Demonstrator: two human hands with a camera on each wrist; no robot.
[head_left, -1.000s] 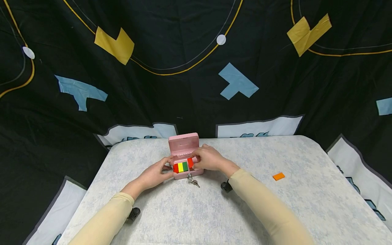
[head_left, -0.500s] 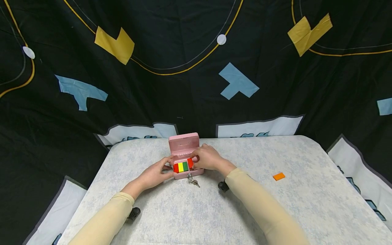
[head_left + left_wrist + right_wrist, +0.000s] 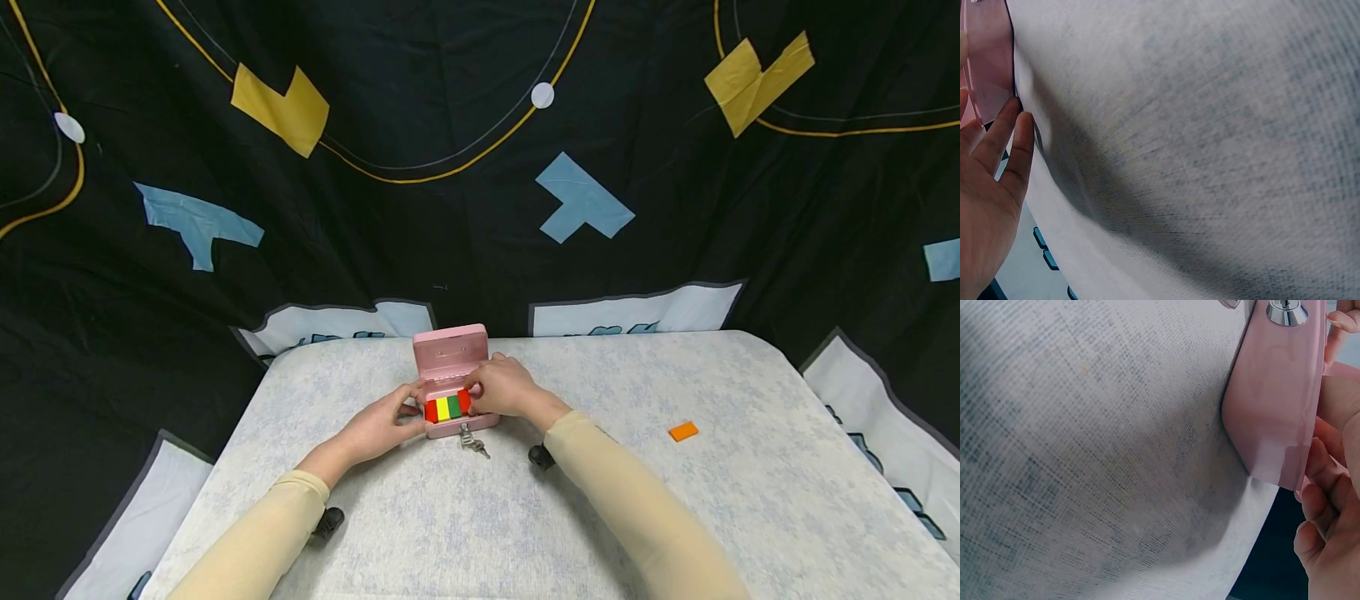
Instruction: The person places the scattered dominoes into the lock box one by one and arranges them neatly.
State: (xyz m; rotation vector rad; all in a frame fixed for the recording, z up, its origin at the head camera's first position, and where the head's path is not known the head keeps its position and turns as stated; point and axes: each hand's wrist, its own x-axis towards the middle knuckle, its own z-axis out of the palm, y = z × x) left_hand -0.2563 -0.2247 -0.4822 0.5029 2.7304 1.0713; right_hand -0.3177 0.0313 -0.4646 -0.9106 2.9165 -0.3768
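Observation:
A pink cash box (image 3: 450, 354) stands with its lid up at the far middle of the table. In its left part lie a red block (image 3: 431, 412), a yellow block (image 3: 443, 408) and a green block (image 3: 453, 407) in a row. My right hand (image 3: 512, 388) reaches over the right side and pinches a second red block (image 3: 464, 402), close against the green one. My left hand (image 3: 381, 427) holds the box's left end between thumb and forefinger. The block is out of sight in the right wrist view, where fingers (image 3: 1322, 462) overlap the pink wall.
Keys (image 3: 477, 447) hang from the lock at the box's front. An orange tile (image 3: 683, 432) lies to the right on the pale patterned tabletop (image 3: 450, 533). Behind the table hangs a dark cloth (image 3: 465, 242) with coloured shapes.
My right hand has shifted slightly left, carrying the red block from the box's right part up to the green block. My left hand and the box look still.

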